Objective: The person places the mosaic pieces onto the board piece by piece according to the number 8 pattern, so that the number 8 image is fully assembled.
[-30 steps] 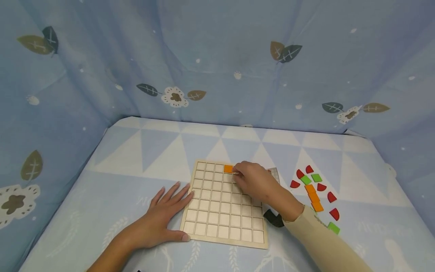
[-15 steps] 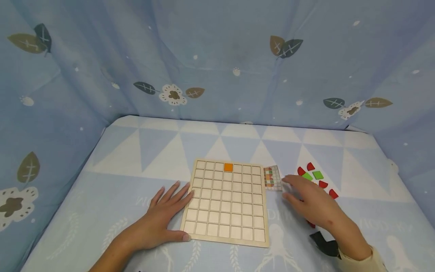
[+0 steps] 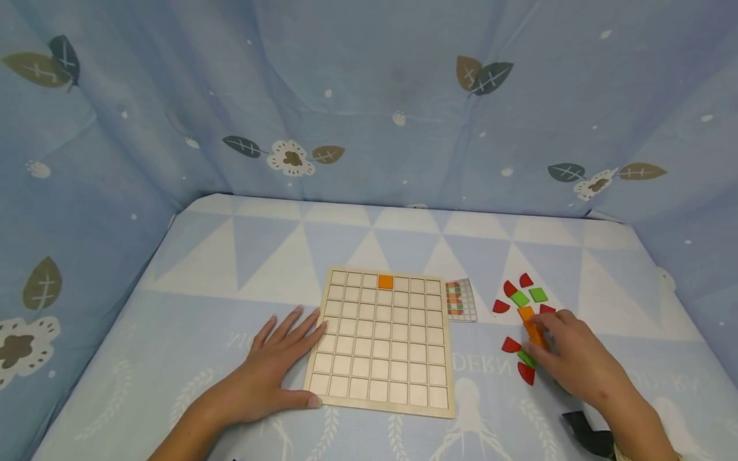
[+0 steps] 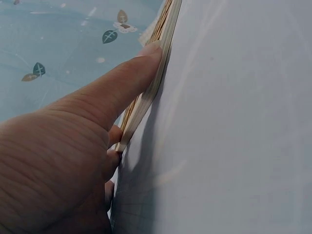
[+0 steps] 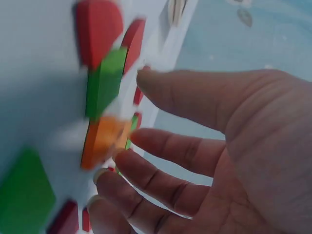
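Observation:
A square wooden grid board lies on the table with one orange square tile in its top row. My left hand lies spread along the board's left side, fingertips and thumb at its edge; the left wrist view has the thumb against the frame. Off to the right, my right hand is over the loose pieces, fingertips beside a row of orange tiles. Thumb and fingers stand apart near an orange tile in the right wrist view. The hand partly hides the pieces beneath it.
Red quarter-round pieces and green tiles lie scattered around the orange row. A printed pattern card sits against the board's right edge. Blue curtain hangs behind the table and at both sides.
My right hand has left the orange tile in the board's top row and moved right and nearer, over the loose pieces. The card is uncovered. My left hand keeps its place.

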Demonstrator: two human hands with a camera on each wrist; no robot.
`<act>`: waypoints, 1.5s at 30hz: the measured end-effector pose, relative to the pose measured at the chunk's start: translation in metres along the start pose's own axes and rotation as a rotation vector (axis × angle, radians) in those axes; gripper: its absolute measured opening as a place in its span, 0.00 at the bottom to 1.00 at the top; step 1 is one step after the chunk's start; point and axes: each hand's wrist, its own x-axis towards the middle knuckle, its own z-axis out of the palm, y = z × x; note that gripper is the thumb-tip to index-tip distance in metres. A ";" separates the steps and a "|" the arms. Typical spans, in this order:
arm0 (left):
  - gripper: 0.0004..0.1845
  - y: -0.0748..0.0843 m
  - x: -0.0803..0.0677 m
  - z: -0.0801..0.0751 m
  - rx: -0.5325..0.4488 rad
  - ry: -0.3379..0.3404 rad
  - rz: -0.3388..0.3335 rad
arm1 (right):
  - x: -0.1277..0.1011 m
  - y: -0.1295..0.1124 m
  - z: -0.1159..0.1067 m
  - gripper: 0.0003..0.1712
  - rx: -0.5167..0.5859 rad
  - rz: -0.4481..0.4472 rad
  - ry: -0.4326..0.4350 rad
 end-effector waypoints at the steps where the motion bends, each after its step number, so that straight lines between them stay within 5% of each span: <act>1: 0.58 0.000 0.000 0.000 0.002 0.001 0.001 | -0.001 -0.002 0.001 0.32 0.009 -0.002 -0.008; 6: 0.58 -0.001 0.000 0.000 -0.001 0.005 0.006 | -0.002 -0.015 0.009 0.29 0.027 -0.022 -0.030; 24: 0.58 0.000 0.004 0.001 0.009 -0.004 -0.023 | 0.000 -0.022 0.027 0.21 0.147 0.136 -0.002; 45: 0.57 0.001 -0.001 0.000 0.022 0.020 0.006 | -0.005 -0.020 0.030 0.15 0.188 0.015 0.006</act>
